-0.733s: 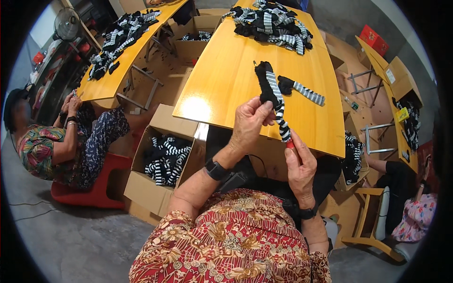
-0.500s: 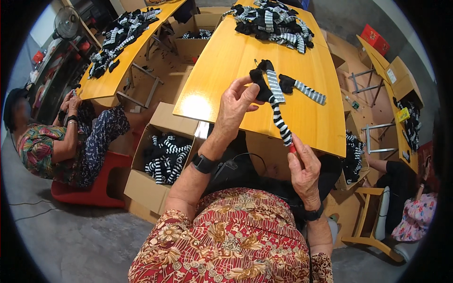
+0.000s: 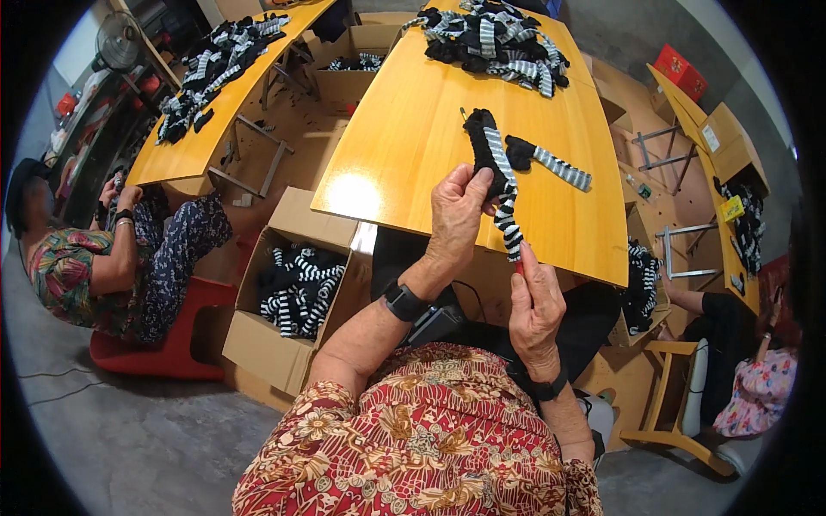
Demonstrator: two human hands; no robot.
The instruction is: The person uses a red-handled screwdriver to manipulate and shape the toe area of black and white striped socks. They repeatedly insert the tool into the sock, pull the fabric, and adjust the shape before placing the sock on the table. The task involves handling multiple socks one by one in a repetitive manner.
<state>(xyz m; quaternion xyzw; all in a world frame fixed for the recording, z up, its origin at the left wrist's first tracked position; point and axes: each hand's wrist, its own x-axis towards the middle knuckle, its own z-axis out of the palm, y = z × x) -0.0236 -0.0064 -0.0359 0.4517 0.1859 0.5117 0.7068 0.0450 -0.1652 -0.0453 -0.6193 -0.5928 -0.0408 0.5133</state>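
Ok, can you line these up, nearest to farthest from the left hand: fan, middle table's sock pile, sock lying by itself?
1. Lone sock, right of the left hand.
2. Sock pile, toward the middle table's far end.
3. Fan, upper left.

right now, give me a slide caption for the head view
Left hand pinching a striped knitted piece, right hand holding a red handle at its lower end, at a yellow table.
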